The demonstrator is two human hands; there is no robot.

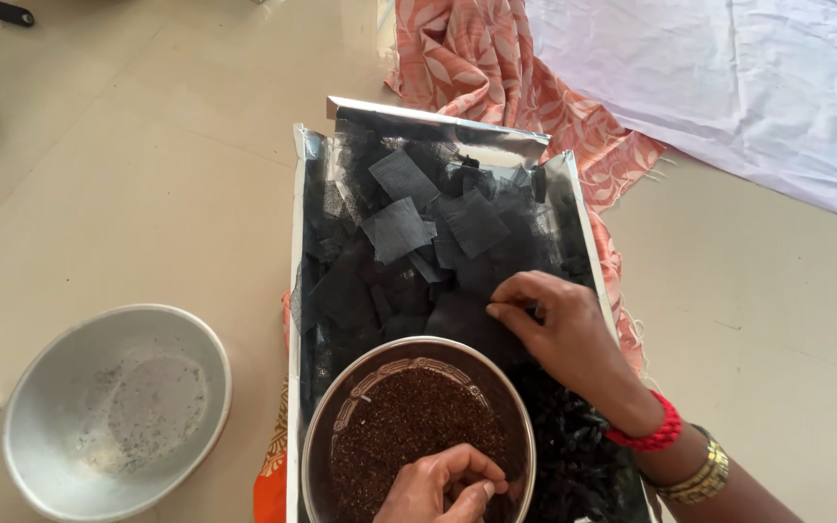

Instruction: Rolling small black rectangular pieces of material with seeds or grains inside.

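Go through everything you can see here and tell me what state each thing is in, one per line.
Brown bowl: nearly full of dark brown granules.
Metal bowl: almost empty, only specks left.
Foil tray: open, holding loose black fabric squares.
Black squares: scattered, overlapping.
Left hand: fingers curled, pinching granules in the brown bowl.
Right hand: fingertips on the black squares.
Orange cloth: spread under the tray, rumpled.

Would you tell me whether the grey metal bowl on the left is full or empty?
Nearly empty: the grey bowl shows its bare inside, with only scattered dark specks.
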